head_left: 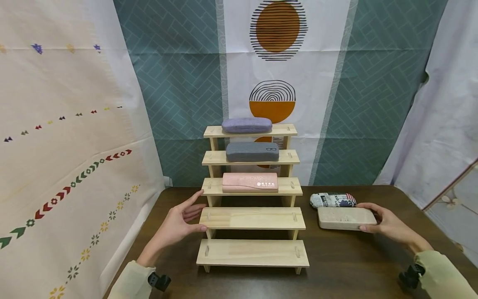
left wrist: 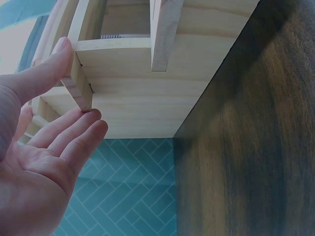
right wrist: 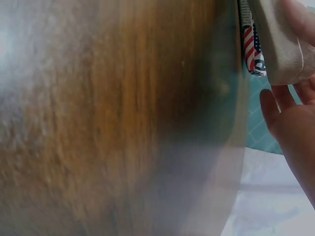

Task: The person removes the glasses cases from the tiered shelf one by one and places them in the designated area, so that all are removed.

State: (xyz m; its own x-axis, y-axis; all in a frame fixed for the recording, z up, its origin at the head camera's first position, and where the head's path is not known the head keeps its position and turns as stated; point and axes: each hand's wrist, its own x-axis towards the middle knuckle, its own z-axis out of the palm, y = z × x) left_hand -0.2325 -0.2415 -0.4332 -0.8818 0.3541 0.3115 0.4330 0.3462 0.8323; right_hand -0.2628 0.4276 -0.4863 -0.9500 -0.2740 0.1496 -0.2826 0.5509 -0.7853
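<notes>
A stepped wooden display rack point(head_left: 254, 253) stands mid-table in the head view. My left hand point(head_left: 179, 220) grips its left side; in the left wrist view the thumb point(left wrist: 56, 61) and the fingers point(left wrist: 88, 130) of that hand lie on either side of a board end. To the right, my right hand point(head_left: 388, 226) holds a beige glasses case point(head_left: 345, 219) by its right end, thumb in front and fingers behind. Just behind lies a glasses case with a newspaper-and-flag print point(head_left: 328, 200); its striped end point(right wrist: 253, 54) shows in the right wrist view.
Upper tiers carry a purple glasses case point(head_left: 247, 125), a grey-blue one point(head_left: 252, 152) and a pink one point(head_left: 250, 182). The two lowest steps show bare wood. Behind the dark table point(head_left: 336, 265) hangs a patterned curtain point(head_left: 179, 95), with pale cloth at both sides.
</notes>
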